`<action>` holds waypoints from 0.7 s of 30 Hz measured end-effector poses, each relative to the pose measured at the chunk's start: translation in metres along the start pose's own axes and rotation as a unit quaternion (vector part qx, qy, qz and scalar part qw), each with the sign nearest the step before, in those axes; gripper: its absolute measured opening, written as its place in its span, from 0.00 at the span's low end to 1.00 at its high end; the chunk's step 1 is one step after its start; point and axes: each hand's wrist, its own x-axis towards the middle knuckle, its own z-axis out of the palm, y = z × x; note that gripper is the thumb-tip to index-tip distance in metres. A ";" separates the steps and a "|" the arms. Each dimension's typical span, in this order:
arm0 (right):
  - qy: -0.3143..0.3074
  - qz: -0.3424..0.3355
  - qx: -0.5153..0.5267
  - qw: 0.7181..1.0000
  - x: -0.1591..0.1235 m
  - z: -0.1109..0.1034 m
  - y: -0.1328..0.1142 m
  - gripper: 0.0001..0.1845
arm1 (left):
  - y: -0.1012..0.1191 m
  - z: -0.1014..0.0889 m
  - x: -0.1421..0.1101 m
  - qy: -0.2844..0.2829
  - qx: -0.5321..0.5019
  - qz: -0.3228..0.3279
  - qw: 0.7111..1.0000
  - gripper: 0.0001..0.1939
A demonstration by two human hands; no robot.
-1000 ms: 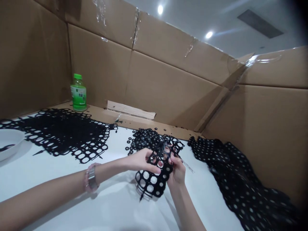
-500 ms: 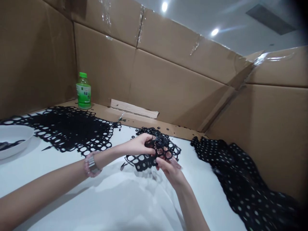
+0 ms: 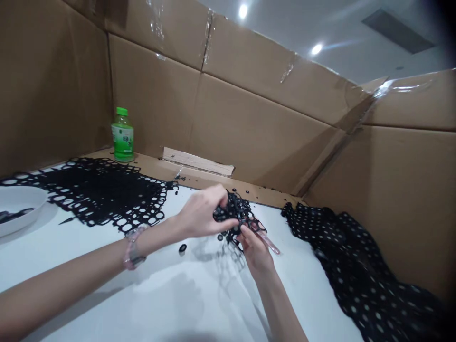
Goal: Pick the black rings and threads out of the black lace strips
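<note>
A piece of black perforated sheet (image 3: 235, 206), full of round holes, is bunched up between my hands above the white surface. My left hand (image 3: 204, 211) is closed on its left side, with thumb and fingers around the bunch. From below right, my right hand (image 3: 257, 254) pinches the sheet's lower edge, thumb on top. A pinkish see-through stick (image 3: 272, 244) juts out past the right hand's fingers; what it belongs to is hidden. A small black ring (image 3: 183, 248) is below my left wrist, and another small black ring (image 3: 220, 237) is just under the sheet.
A wide black holed sheet (image 3: 107, 190) lies on the left, beside a white bowl (image 3: 39, 199) holding dark pieces. A green bottle (image 3: 123, 137) stands in the back corner. More black dotted sheet (image 3: 356, 266) is heaped at the right. Cardboard walls (image 3: 249, 128) surround the white table (image 3: 149, 294).
My left hand has turned over the sheet and closed further around it. The sheet is bunched more tightly, its left flap no longer spread out. The pinkish stick shows more.
</note>
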 end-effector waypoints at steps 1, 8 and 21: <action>-0.010 -0.014 -0.004 1.000 -0.001 0.001 0.000 0.14 | 0.006 0.002 -0.002 -0.043 -0.004 0.009 0.999 0.18; -0.046 -0.069 -0.002 0.997 -0.006 0.005 0.004 0.19 | 0.020 0.014 -0.010 -0.149 -0.109 0.004 0.983 0.15; 0.019 -0.011 0.239 0.971 0.005 -0.006 -0.020 0.10 | -0.064 0.047 0.002 -0.093 -0.198 -0.107 0.970 0.14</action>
